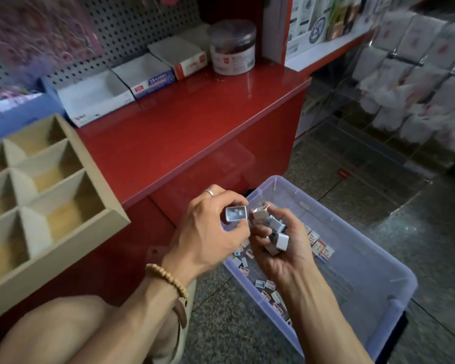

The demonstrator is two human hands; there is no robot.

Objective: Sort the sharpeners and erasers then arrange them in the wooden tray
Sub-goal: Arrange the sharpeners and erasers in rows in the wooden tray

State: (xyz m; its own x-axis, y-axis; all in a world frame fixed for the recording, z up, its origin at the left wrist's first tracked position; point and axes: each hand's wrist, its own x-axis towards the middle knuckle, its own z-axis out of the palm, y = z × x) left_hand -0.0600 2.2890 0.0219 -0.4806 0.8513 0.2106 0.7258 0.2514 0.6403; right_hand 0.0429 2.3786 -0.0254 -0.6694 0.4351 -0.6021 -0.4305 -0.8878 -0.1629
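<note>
The wooden tray (71, 164) at the left of the frame sits on the red bench (195, 122) with every compartment that shows bare, so by my reading the arranging has not begun and the work is at the gathering and sorting stage. Just below the middle of the frame, the left hand (210, 232) pinches one small silvery block (236, 214) between thumb and fingers, while the right hand (279, 248) is curled round a cluster of small white blocks (273, 227); the picture is too soft to say which are sharpeners and which erasers. Many more small pieces (269, 287) lie loose on the floor of the clear plastic bin (365, 271), which stands on the speckled floor at the lower right, with a short row of red-and-white wrapped ones (322, 245) near its middle. So nearly all of the job is left. The tray is well apart from the bin, up and to the left, and the bench edge lies between them. At the back of the bench, toward the upper left and centre, stand open white cardboard boxes (142, 74) and a lidded jar (233, 47) in front of a pegboard (132, 24), none of them in the path to the tray.
</note>
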